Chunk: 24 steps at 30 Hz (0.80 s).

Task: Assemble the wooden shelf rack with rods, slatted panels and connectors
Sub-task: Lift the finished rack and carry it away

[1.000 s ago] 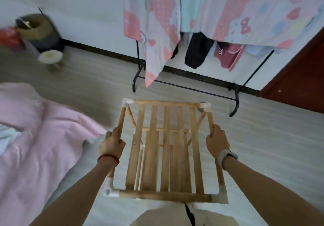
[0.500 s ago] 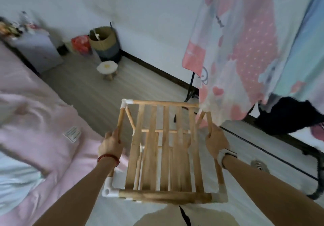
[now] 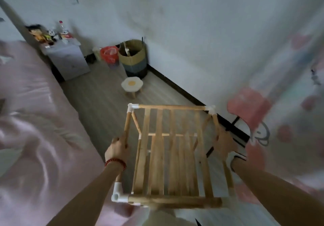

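Room: pale wall, grey wood floor point(image 3: 98, 103), dark skirting along the wall foot.
Bed point(image 3: 35, 120): pink bedding, blurred, filling the left side.
Corner: grey cabinet point(image 3: 67, 62) with small clutter on top, red bin point(image 3: 109, 54), woven basket point(image 3: 133, 57), egg-topped stool point(image 3: 131, 85) just in front of the basket.
Right edge: hanging pink-patterned cloth point(image 3: 280, 112), blurred.
Rack point(image 3: 172, 155): held up off the floor, centre frame, seen from above; slatted panel on top, rods along the sides, white connectors point(image 3: 117, 193) at the corners.
Left hand point(image 3: 117, 151): grip curled round the left side rod, red bracelet at the wrist.
Right hand point(image 3: 225, 142): grip closed on the right side rod, blurred; watch at the wrist.
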Each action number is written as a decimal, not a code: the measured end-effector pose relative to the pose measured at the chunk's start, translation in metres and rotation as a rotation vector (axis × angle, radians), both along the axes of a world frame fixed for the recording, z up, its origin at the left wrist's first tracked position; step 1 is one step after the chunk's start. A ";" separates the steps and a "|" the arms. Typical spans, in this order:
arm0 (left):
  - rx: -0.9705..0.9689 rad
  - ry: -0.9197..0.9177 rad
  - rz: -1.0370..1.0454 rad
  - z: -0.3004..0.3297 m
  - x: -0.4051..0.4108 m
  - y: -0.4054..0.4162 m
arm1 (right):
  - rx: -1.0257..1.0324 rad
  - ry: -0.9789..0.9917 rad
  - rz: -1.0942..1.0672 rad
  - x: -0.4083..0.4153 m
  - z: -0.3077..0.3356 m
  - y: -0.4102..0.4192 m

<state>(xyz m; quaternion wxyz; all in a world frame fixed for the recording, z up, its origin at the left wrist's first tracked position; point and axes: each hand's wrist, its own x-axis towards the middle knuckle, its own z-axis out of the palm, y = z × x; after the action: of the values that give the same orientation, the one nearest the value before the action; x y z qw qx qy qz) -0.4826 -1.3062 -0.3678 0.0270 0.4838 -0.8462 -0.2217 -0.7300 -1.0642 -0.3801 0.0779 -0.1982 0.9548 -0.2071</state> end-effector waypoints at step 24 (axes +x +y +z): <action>0.012 -0.004 0.003 0.009 -0.382 -0.423 | -0.049 -0.158 -0.123 -0.367 0.001 -0.427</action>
<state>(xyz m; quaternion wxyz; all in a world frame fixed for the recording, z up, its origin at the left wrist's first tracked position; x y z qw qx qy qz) -0.8642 -1.7295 -0.3588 0.0226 0.4857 -0.8442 -0.2257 -1.0972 -1.4909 -0.3794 0.1352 -0.1239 0.9508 -0.2496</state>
